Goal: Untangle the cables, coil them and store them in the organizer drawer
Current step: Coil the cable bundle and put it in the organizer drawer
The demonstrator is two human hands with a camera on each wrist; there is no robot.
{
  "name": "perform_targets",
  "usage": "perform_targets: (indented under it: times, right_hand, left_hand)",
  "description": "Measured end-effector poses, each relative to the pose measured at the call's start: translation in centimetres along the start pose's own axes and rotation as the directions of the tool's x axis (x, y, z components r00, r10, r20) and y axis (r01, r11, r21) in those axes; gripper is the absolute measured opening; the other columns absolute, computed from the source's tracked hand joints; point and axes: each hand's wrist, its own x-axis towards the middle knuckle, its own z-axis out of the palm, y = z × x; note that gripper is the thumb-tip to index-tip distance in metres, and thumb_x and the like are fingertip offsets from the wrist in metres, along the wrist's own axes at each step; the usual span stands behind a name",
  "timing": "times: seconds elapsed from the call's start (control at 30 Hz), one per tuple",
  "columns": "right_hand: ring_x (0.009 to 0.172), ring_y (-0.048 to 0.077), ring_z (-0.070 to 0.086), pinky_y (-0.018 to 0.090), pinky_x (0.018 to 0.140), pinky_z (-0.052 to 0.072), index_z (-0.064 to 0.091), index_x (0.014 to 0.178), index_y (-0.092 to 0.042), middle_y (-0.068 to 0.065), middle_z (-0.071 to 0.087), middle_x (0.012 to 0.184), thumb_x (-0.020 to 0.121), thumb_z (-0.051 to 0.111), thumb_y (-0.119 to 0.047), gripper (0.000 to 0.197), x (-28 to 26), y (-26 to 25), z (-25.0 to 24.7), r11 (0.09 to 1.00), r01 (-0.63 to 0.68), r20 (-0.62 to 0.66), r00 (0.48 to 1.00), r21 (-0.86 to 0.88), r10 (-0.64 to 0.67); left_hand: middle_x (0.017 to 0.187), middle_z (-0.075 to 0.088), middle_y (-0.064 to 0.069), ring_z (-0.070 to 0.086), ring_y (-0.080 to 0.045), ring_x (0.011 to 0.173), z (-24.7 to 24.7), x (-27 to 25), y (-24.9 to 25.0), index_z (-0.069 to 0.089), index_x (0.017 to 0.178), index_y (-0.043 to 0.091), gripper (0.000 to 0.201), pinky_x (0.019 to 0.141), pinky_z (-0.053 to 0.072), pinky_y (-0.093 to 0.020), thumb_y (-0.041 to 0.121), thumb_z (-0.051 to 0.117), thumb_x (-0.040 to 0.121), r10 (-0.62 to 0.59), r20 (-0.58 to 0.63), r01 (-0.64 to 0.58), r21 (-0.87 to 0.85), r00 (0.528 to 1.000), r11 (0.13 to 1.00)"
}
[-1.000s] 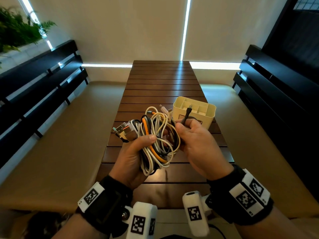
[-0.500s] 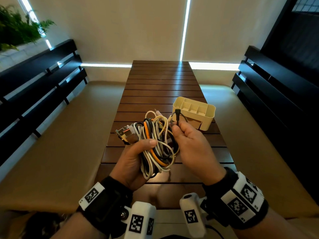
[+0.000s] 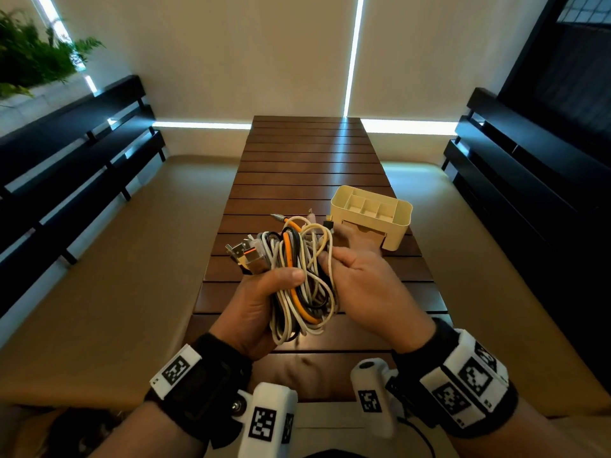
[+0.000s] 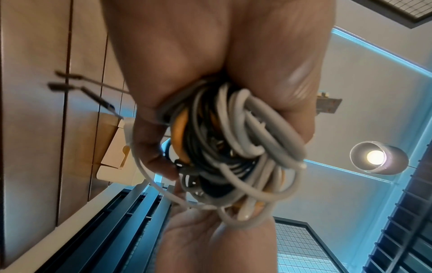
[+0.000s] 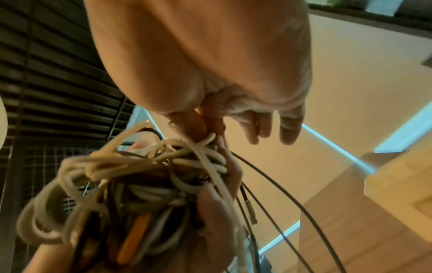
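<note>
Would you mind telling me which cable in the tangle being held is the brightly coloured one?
It is the orange cable, looping through the middle of the bundle that the left hand grips. The others around it are white, cream, grey or black.

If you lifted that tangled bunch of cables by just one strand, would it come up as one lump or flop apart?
Probably mostly as one lump: the cable bundle is knotted, its white, black and orange loops threaded through each other. It would likely still sag, since loose loops already droop below the left hand. The free plug ends would probably dangle and swing.
</note>
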Motion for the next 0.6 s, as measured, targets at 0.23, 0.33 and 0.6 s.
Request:
perform_targets:
  times: [0.23, 0.33, 0.6]
  right_hand:
    - [0.077, 0.01, 0.06, 0.025, 0.065, 0.052, 0.071, 0.091, -0.018, 0.0, 0.066, 0.086, 0.104, 0.043, -0.032, 0.034, -1.6, -2.2, -0.3, 0.98, 0.086, -0.171, 0.984, 0.181, -0.055]
    - [0.067, 0.005, 0.06, 0.018, 0.062, 0.048, 0.069, 0.091, -0.034, -0.009, 0.069, 0.075, 0.105, 0.044, -0.027, 0.03, -2.0, -2.9, -1.7, 0.912, 0.08, -0.028, 0.997, 0.402, -0.075]
    - [0.08, 0.013, 0.071, 0.026, 0.068, 0.058, 0.07, 0.112, -0.022, 0.0, 0.074, 0.093, 0.093, 0.066, -0.018, 0.02, -1.5, -1.0, -1.8, 0.941, 0.106, 0.008, 0.993, 0.322, -0.114]
  left_hand:
    - [0.108, 0.065, -0.028, 0.07, -0.037, 0.089, 0.0, 0.4, 0.4, 0.059, 0.129, -0.001, 0.08, 0.081, 0.058, -0.047, 0.027, 0.088, 0.06, -0.008, -0.05, 0.005, -0.063, 0.999, 0.998]
    - [0.121, 0.056, -0.034, 0.064, -0.041, 0.101, -0.2, 0.4, 0.9, 0.051, 0.136, -0.005, 0.085, 0.088, 0.055, -0.049, 0.027, 0.085, 0.065, -0.01, -0.014, 0.008, -0.087, 1.0, 0.996]
    - [0.119, 0.066, -0.025, 0.068, -0.034, 0.1, -0.3, 0.0, 1.1, 0.055, 0.136, 0.001, 0.074, 0.089, 0.054, -0.049, 0.026, 0.081, 0.071, -0.011, 0.074, 0.015, -0.049, 0.997, 0.999]
